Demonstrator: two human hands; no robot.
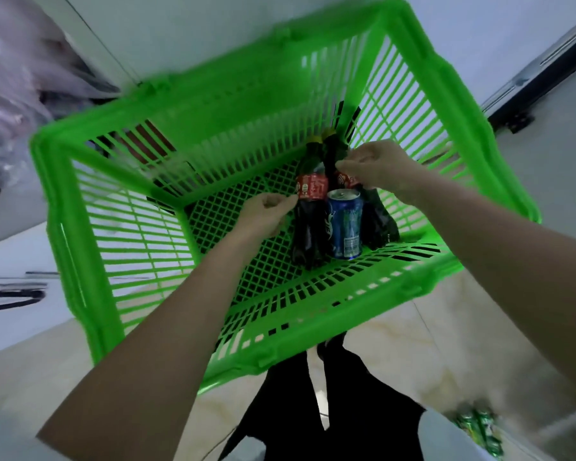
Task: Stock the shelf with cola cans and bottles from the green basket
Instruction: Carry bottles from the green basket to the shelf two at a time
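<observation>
- Head view is motion-blurred; the top-left clutter cannot be made out, and the right bottle [376, 211] is partly hidden.
- The green basket [80, 227] holds two cola bottles flanking a blue can [345, 224].
- The left hand [266, 211], fingers curled, touches the left bottle [308, 207].
- The right hand [376, 168] pinches the right bottle.

Right bottle [378, 207] half hidden behind right hand [379, 168], upper-left clutter [17, 78] blurred

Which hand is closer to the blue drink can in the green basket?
Left, narrowly. The left hand is beside the blue drink can, past one bottle; the right hand is above it.
</observation>
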